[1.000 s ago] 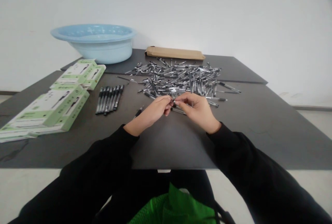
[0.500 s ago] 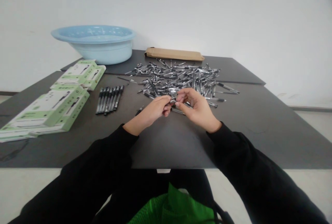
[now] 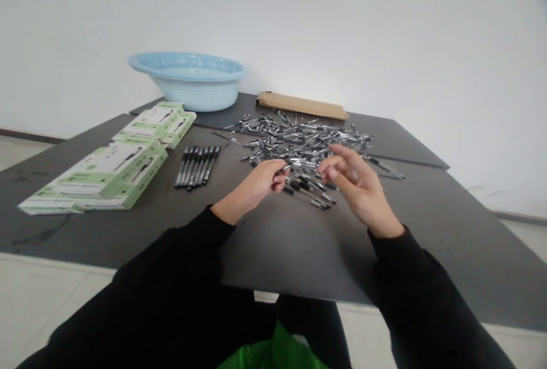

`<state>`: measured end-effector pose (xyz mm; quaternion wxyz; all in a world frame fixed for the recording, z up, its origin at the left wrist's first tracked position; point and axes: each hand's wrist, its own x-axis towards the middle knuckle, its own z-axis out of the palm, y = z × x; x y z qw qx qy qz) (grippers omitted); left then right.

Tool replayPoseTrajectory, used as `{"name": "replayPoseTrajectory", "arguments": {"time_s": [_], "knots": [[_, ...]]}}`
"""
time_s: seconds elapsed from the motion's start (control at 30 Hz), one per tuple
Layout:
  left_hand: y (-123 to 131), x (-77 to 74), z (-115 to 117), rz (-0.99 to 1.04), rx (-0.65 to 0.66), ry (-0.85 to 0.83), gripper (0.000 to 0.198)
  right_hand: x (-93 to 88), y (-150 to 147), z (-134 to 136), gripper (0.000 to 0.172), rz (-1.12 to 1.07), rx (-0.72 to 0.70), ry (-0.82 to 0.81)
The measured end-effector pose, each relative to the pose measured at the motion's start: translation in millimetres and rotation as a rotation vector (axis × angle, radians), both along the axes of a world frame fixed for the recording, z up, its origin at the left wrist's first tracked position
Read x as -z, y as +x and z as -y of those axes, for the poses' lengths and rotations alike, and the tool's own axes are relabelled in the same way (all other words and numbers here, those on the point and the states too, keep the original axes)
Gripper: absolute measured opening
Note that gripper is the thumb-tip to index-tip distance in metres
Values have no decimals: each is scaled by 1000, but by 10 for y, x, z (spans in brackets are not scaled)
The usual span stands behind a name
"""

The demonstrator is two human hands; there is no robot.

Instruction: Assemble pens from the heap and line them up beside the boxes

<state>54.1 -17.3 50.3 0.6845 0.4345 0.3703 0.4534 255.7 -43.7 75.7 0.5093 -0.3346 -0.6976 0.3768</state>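
Many pens [image 3: 299, 142] lay heaped on a dark table [image 3: 448, 244]

At the far left stood a pale blue basin [image 3: 200, 94]; green-and-white boxes [image 3: 96, 167] were stacked nearer. A long brown carton [image 3: 303, 106] lay behind the heap. The right hand [image 3: 361, 187] hung at the heap's right front, its fingers parted and loosely curled. A neat row of pens [image 3: 196, 167] lay left of the left hand [image 3: 258, 187], which pinched a slender piece [image 3: 284, 169] before the heap, perhaps a pen, mostly hidden by its fingers.
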Motion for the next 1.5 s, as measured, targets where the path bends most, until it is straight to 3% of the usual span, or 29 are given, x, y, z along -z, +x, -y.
{"name": "replayPoseTrajectory", "arguments": {"time_s": [0.2,0.77,0.93,1.2,1.33,1.5], "knots": [[-14,-106,61,38,18,-45,34,121,-75,-28,26,41,70,-5],[-4,-76,40,17,98,-84,22,230,-56,-60,20,128,91,-46],[-9,-30,17,2,88,-70,20,201,-51,-63,27,74,102,-15],[-46,-119,62,5,146,-117,32,77,65,-54,46,-54,99,-37],[-62,-41,-16,-47,74,-19,28,11,139,-87,50,-106,130,-6],[-58,70,-107,-98,2,95,25,-27,74,6,42,-107,60,-29]]}}
